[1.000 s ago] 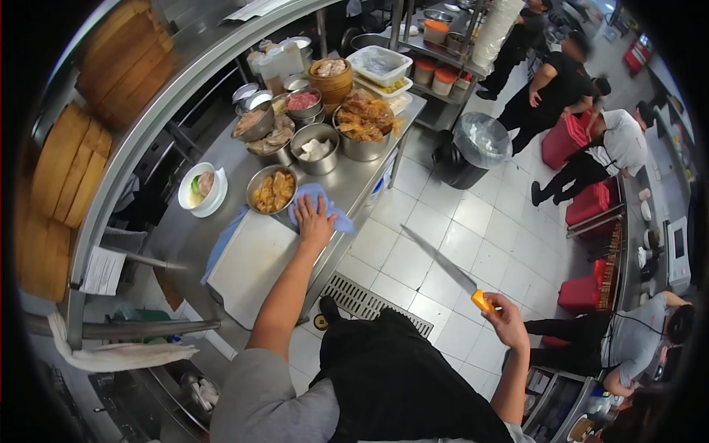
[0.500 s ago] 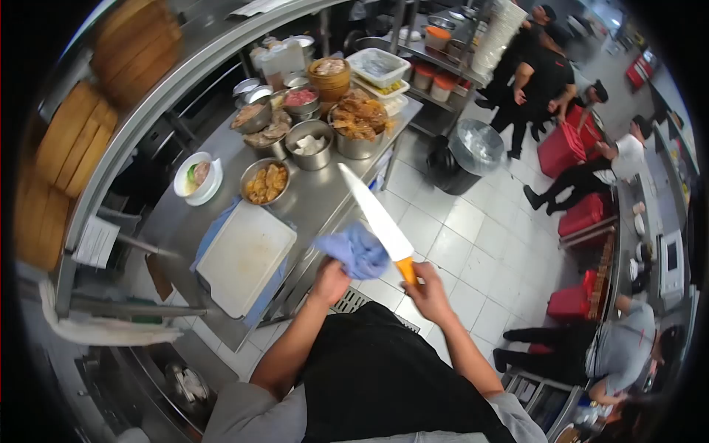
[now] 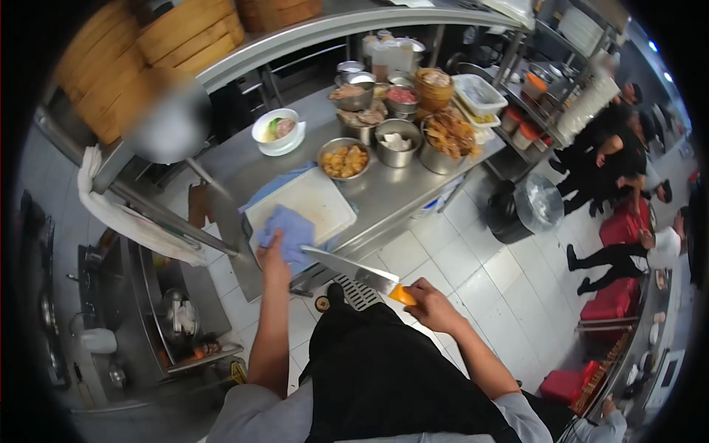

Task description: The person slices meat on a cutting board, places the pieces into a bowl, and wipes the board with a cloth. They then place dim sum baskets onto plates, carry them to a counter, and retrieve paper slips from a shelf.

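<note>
My right hand (image 3: 436,305) is closed around the orange handle of a large chef's knife (image 3: 351,270). The blade points left, its tip close to a bunched blue cloth (image 3: 289,230). That cloth is in my closed left hand (image 3: 275,258), over the near-left part of a white cutting board (image 3: 325,199). Under the board lies another blue cloth (image 3: 269,190), its edges sticking out. Just behind the board sits a metal bowl of orange-brown food pieces (image 3: 345,160).
Metal pots of food, one heaped with browned meat (image 3: 450,133), crowd the back of the steel table (image 3: 388,199). A white bowl (image 3: 278,131) stands at its left. A lined trash bin (image 3: 538,203) is on the floor to the right, several people beyond it. Bamboo steamers (image 3: 188,33) fill the upper shelf.
My left hand has brought the blue cloth left onto the cutting board. The knife has swung from pointing up and away to pointing left, lower down. The whole view has turned left.
</note>
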Action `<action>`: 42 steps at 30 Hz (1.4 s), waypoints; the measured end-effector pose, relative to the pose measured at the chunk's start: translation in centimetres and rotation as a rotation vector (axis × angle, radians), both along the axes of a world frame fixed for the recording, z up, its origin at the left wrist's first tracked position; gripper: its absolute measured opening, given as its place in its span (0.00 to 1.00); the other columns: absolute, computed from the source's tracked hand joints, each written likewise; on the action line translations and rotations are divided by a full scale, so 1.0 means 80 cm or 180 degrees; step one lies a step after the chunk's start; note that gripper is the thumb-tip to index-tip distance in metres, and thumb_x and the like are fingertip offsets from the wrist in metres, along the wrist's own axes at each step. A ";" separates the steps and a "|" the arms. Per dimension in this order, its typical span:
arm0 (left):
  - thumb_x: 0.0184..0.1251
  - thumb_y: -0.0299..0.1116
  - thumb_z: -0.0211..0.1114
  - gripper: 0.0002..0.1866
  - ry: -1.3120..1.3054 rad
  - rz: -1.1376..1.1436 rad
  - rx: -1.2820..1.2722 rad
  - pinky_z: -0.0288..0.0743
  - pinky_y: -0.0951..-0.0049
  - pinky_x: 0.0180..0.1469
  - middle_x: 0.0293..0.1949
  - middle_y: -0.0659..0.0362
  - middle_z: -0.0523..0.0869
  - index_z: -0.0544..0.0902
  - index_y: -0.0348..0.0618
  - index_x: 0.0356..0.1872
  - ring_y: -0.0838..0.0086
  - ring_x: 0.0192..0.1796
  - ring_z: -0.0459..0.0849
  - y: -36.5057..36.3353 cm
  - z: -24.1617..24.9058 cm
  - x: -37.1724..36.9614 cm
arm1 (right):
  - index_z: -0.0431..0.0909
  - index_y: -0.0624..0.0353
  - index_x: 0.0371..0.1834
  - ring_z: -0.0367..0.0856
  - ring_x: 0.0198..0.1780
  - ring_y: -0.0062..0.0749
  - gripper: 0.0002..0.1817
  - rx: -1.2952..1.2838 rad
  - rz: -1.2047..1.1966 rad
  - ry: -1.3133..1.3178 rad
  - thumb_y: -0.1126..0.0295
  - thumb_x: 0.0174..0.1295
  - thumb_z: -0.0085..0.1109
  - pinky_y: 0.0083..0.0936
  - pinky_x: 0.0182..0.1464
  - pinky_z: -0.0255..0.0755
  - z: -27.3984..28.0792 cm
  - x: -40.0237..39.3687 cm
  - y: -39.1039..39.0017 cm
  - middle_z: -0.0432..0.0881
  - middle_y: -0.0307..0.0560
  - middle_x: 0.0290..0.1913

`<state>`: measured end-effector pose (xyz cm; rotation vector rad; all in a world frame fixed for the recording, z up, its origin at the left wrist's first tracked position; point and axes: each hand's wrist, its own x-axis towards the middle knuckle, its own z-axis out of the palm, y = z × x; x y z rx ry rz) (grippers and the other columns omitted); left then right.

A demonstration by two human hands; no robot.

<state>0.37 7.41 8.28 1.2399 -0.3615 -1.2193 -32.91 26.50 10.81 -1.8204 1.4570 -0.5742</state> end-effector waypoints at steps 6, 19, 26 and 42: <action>0.60 0.14 0.64 0.31 -0.3005 -0.0214 -0.1452 0.71 0.61 0.64 0.58 0.50 0.79 0.68 0.36 0.66 0.62 0.61 0.79 -0.062 -0.069 0.130 | 0.76 0.67 0.58 0.80 0.46 0.55 0.24 -0.0366 -0.0674 -0.0068 0.73 0.57 0.65 0.40 0.50 0.75 -0.046 0.037 -0.110 0.76 0.60 0.46; 0.72 0.41 0.63 0.19 -0.3129 -0.0939 -0.0958 0.77 0.64 0.48 0.47 0.52 0.84 0.80 0.37 0.55 0.66 0.46 0.82 -0.300 -0.070 0.142 | 0.78 0.59 0.54 0.75 0.52 0.49 0.21 -0.0903 -0.0525 0.0643 0.66 0.57 0.63 0.43 0.53 0.70 -0.141 0.202 -0.325 0.76 0.53 0.47; 0.65 0.32 0.64 0.08 -0.5033 -0.0948 -0.1614 0.75 0.57 0.41 0.30 0.49 0.83 0.84 0.39 0.41 0.54 0.34 0.82 -0.427 -0.011 0.069 | 0.78 0.58 0.54 0.73 0.56 0.50 0.23 -0.1093 -0.1310 0.0663 0.62 0.54 0.68 0.42 0.53 0.69 -0.105 0.187 -0.289 0.75 0.54 0.57; 0.66 0.31 0.63 0.14 -0.5020 -0.1953 -0.2056 0.72 0.57 0.50 0.44 0.47 0.75 0.79 0.35 0.49 0.52 0.48 0.77 -0.168 -0.003 0.066 | 0.76 0.59 0.55 0.71 0.61 0.54 0.20 -0.0377 -0.2179 -0.0171 0.75 0.57 0.66 0.42 0.62 0.71 -0.092 0.144 -0.095 0.72 0.55 0.59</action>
